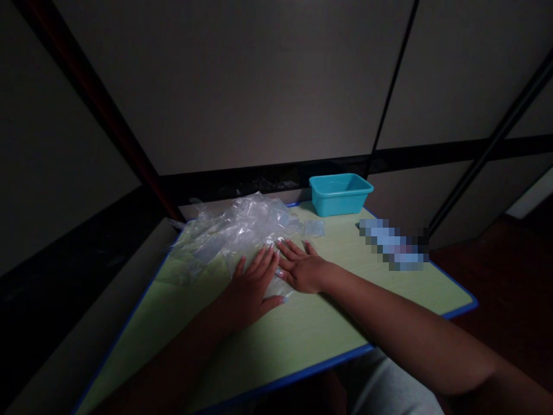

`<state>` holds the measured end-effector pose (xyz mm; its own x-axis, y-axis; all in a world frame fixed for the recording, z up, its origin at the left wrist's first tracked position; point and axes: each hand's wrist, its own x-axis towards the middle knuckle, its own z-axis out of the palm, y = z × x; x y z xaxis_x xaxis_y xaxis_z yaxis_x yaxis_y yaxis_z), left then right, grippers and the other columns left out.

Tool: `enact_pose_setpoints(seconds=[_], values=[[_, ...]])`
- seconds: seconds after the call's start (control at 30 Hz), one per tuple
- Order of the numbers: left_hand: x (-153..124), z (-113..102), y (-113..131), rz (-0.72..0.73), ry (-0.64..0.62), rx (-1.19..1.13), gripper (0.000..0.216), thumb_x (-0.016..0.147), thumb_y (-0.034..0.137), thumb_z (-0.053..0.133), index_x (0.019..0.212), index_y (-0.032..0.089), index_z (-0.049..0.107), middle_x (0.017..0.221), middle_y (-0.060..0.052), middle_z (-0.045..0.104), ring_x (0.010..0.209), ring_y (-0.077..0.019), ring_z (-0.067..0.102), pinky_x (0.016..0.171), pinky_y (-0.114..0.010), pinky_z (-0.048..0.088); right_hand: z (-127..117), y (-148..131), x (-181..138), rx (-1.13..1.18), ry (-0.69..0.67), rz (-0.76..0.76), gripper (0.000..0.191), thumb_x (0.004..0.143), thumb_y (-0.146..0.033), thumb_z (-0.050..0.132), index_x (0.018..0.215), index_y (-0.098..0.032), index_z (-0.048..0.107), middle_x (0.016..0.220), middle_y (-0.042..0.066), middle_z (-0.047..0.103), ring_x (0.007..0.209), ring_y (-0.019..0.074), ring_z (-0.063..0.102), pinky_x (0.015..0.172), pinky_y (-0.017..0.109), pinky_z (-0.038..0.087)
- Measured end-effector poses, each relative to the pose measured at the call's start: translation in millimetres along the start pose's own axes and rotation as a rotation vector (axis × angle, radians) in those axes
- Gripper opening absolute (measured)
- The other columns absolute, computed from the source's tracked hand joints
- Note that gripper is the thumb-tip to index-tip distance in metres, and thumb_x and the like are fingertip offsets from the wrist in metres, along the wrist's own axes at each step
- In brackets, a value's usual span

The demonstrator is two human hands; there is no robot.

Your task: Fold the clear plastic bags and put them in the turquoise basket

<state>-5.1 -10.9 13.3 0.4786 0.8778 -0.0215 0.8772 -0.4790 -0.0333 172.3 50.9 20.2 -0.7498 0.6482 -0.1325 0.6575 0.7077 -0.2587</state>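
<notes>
A crumpled heap of clear plastic bags (253,222) spreads over the left and middle of the light green table (319,323). My left hand (254,282) lies flat with fingers stretched, pressing on the near part of the plastic. Beside it, my right hand (305,268) is also flat, its fingers spread over the plastic's right edge. The two hands nearly meet at the fingertips; part of the plastic is hidden under them. Just beyond my right fingers rests a small, flat, square piece of clear plastic (314,228).
A turquoise plastic basin (341,195) stands at the table's back edge. To its right lies a pixelated, bluish, elongated object (392,245). The table has a blue rim. Large panelled doors (268,86) rise close behind it.
</notes>
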Motion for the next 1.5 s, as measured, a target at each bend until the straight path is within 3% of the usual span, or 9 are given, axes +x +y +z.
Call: enact_pose_setpoints(seconds=[0.13, 0.23, 0.3, 0.4, 0.53, 0.63, 0.93, 1.33, 1.5], values=[[-0.3, -0.4, 0.1, 0.000, -0.023, -0.007, 0.072, 0.086, 0.054, 0.037, 0.144, 0.016, 0.016, 0.151, -0.015, 0.011, 0.138, -0.0305, 0.005, 0.105, -0.058, 0.012, -3.1, 4.2, -0.2, 0.034, 0.001, 0.001, 0.057, 0.094, -0.043, 0.026, 0.144, -0.019, 0.019, 0.151, 0.011, 0.000, 0.138, 0.0281, -0.003, 0.103, 0.064, 0.003], [-0.1, -1.0, 0.3, -0.009, -0.035, -0.016, 0.068, 0.087, 0.053, 0.036, 0.143, 0.018, 0.022, 0.151, -0.014, 0.012, 0.138, -0.0308, 0.006, 0.105, -0.059, 0.011, -14.0, 13.3, -0.8, 0.079, 0.133, 0.011, 0.055, 0.093, -0.041, 0.029, 0.143, -0.019, 0.022, 0.151, 0.013, 0.009, 0.139, 0.0271, 0.004, 0.104, 0.061, 0.004], [0.0, -0.9, 0.3, -0.021, -0.042, -0.025, 0.068, 0.087, 0.053, 0.037, 0.143, 0.018, 0.023, 0.150, -0.013, 0.011, 0.138, -0.0313, 0.006, 0.104, -0.060, 0.011, -24.2, 20.1, -0.8, 0.213, 0.310, -0.022, 0.050, 0.094, -0.041, 0.030, 0.137, -0.016, 0.035, 0.147, 0.016, 0.027, 0.136, 0.0264, 0.020, 0.106, 0.057, 0.009], [0.1, 0.7, -0.7, -0.038, -0.038, -0.037, 0.069, 0.086, 0.055, 0.037, 0.143, 0.020, 0.022, 0.151, -0.012, 0.009, 0.138, -0.0316, 0.004, 0.104, -0.061, 0.011, -35.8, 26.5, 0.5, 0.708, 0.444, -0.120, 0.050, 0.093, -0.050, 0.027, 0.112, -0.013, 0.056, 0.115, 0.015, 0.058, 0.107, 0.0225, 0.054, 0.096, 0.045, 0.037], [0.5, 3.7, -3.6, -0.062, -0.023, -0.047, 0.070, 0.084, 0.058, 0.040, 0.143, 0.024, 0.024, 0.151, -0.013, 0.007, 0.138, -0.0331, 0.002, 0.103, -0.062, 0.012, -32.3, 25.7, 6.2, 1.382, 0.120, -0.180, 0.057, 0.090, -0.060, 0.023, 0.078, -0.015, 0.055, 0.070, 0.004, 0.058, 0.062, 0.0145, 0.057, 0.065, 0.033, 0.050], [0.9, 4.6, -5.5, -0.045, -0.023, -0.063, 0.071, 0.082, 0.060, 0.042, 0.142, 0.026, 0.025, 0.151, -0.013, 0.008, 0.138, -0.0332, 0.001, 0.103, -0.062, 0.012, -20.1, 20.4, 12.3, 1.548, -0.150, -0.176, 0.059, 0.091, -0.059, 0.019, 0.072, -0.015, 0.052, 0.064, 0.003, 0.056, 0.056, 0.0125, 0.054, 0.059, 0.029, 0.049], [2.1, 4.3, -5.4, -0.065, -0.033, -0.057, 0.073, 0.081, 0.063, 0.040, 0.141, 0.024, 0.029, 0.150, -0.015, 0.005, 0.137, -0.0360, 0.002, 0.102, -0.063, 0.014, -10.5, 18.6, 16.5, 1.398, -0.475, -0.109, 0.074, 0.085, -0.066, 0.007, 0.074, -0.012, 0.056, 0.061, 0.004, 0.058, 0.055, 0.0130, 0.058, 0.059, 0.029, 0.049], [-2.0, 4.1, -5.5, -0.102, -0.037, -0.041, 0.077, 0.079, 0.065, 0.041, 0.143, 0.024, 0.024, 0.150, -0.016, 0.008, 0.137, -0.0367, 0.004, 0.101, -0.062, 0.014, -14.1, 34.6, 16.3, 1.092, -0.429, -0.025, 0.077, 0.085, -0.067, 0.009, 0.068, -0.010, 0.058, 0.053, 0.004, 0.057, 0.040, 0.0110, 0.054, 0.046, 0.027, 0.051], [3.8, 6.2, -12.1, 0.034, 0.191, -0.093, 0.051, 0.084, 0.044, 0.050, 0.132, 0.030, 0.044, 0.150, -0.011, 0.021, 0.136, -0.0360, 0.011, 0.102, -0.061, 0.017, -14.5, 38.5, 17.2, 1.093, -0.410, 0.011, 0.077, 0.085, -0.067, 0.009, 0.070, -0.010, 0.058, 0.052, 0.003, 0.057, 0.037, 0.0101, 0.052, 0.044, 0.028, 0.052]])
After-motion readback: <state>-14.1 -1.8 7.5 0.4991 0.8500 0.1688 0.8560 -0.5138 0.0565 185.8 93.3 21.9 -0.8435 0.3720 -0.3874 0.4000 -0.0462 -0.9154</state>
